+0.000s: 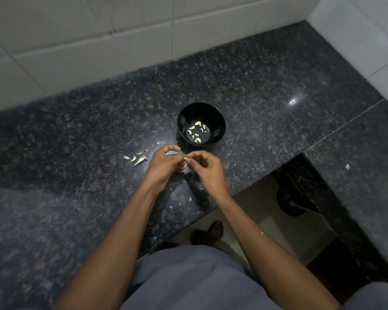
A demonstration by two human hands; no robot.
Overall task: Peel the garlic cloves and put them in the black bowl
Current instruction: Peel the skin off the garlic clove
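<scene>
A black bowl [220, 121] stands on the dark granite counter [76, 135] and holds several peeled garlic cloves [196, 132]. Just in front of the bowl my two hands meet over the counter. My left hand [166, 164] and my right hand [207, 170] both pinch one small garlic clove [185, 158] between their fingertips. Several unpeeled cloves [137, 159] lie on the counter to the left of my left hand.
Small bits of garlic skin [189, 199] are scattered on the counter around my hands. The counter edge runs just below my wrists, with floor and a foot beneath. A tiled wall [121, 41] borders the counter at the back and right.
</scene>
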